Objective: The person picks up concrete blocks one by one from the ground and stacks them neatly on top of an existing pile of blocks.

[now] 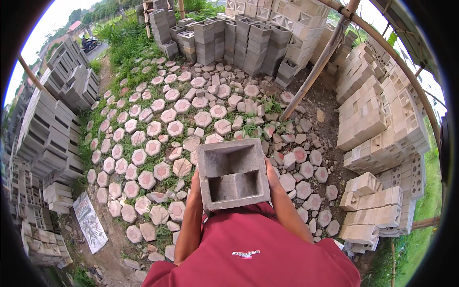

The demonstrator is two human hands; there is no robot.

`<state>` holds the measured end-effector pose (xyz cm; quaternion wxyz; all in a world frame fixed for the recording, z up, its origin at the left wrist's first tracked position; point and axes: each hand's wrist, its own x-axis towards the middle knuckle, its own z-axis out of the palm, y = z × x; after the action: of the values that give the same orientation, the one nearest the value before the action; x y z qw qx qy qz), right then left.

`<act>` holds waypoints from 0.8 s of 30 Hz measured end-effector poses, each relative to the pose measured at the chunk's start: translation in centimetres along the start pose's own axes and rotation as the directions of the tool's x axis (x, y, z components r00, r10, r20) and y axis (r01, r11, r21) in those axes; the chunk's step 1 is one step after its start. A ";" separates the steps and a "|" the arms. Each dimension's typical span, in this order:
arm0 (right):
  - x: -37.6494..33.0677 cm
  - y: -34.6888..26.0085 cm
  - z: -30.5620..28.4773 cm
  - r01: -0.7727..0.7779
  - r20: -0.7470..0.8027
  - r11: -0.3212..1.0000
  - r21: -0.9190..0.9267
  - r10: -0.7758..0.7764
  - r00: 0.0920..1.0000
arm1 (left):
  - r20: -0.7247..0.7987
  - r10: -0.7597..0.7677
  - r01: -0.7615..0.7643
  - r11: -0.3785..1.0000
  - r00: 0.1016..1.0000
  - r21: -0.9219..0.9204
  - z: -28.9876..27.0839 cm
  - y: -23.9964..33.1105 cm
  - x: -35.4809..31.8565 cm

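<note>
A grey hollow concrete block (235,175) is held in front of my chest, its open cavities facing up toward me. One wide recess and two smaller ones show inside its thick rim. My left hand (195,183) presses on its left side. On the opposite side my right hand (272,178) grips it the same way. Most fingers of both hands are hidden by the block. Its near edge overlaps the front of my maroon shirt (258,239).
Hexagonal pavers (175,128) and rubble cover the ground ahead, with grass between. Grey block stacks (205,40) stand at the back, pale stacks (366,115) right, more stacks (48,124) left. A slanted bamboo pole (313,71) rises at right. A printed sheet (90,222) lies left.
</note>
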<state>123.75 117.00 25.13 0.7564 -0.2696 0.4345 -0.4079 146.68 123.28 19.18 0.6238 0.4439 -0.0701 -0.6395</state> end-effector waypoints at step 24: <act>49.8 -20.5 3.2 -0.037 0.186 0.993 0.112 0.016 0.982 | 0.007 0.001 -0.001 0.998 1.000 0.062 17.3 18.0 44.7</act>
<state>133.11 64.10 20.55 0.8130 -0.2564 0.3418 -0.3955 156.35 72.99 19.60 0.6098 0.4607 -0.0924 -0.6383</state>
